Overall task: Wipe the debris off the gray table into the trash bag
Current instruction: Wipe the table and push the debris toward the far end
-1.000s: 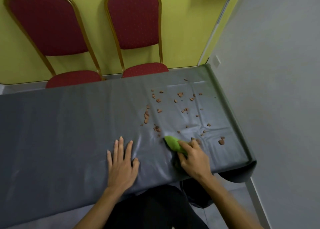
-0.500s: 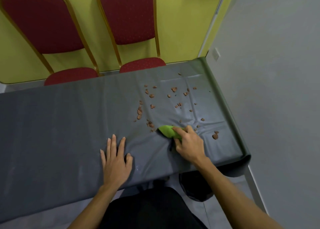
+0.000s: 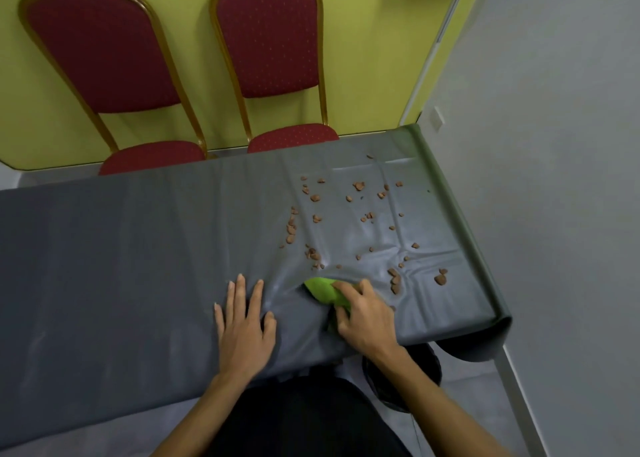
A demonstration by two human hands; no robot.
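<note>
A gray cover lies over the table (image 3: 121,266). Several small brown crumbs of debris (image 3: 346,221) are scattered over its right half. My right hand (image 3: 363,314) grips a green cloth (image 3: 322,290) and presses it on the table near the front edge, just below the crumbs. The cover bunches into wrinkles around the cloth. My left hand (image 3: 242,321) rests flat on the cover, fingers straight, a little left of the cloth. A black trash bag (image 3: 419,373) hangs under the table's front edge, below my right wrist, mostly hidden.
Two red chairs with gold frames (image 3: 277,58) stand behind the table against a yellow wall. A gray wall (image 3: 554,179) runs along the table's right end. The cover's right front corner (image 3: 498,328) hangs over the edge.
My right hand has drawn the green cloth back toward the front edge, bunching the cover. A few crumbs now sit clustered right of the cloth. My left hand has stayed flat.
</note>
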